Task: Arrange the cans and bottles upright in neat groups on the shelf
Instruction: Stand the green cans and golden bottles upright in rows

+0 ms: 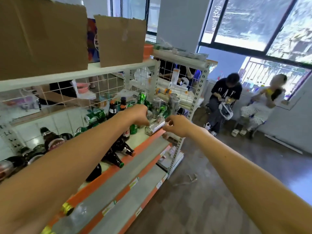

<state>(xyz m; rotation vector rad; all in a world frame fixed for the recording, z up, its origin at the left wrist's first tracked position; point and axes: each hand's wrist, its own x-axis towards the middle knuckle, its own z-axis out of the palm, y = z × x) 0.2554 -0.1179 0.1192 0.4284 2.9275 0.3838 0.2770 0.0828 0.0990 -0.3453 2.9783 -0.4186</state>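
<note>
Left hand (140,115) and right hand (175,125) grip opposite ends of a silver can (155,126) lying sideways at the shelf (145,141) front edge. Tall silver cans (157,105) stand upright just behind.

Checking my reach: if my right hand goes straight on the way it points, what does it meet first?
Probably the silver can lying on its side at the shelf edge, just ahead of the right hand.

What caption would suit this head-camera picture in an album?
The left hand and right hand flank a silver can lying on its side at the shelf edge.
</note>
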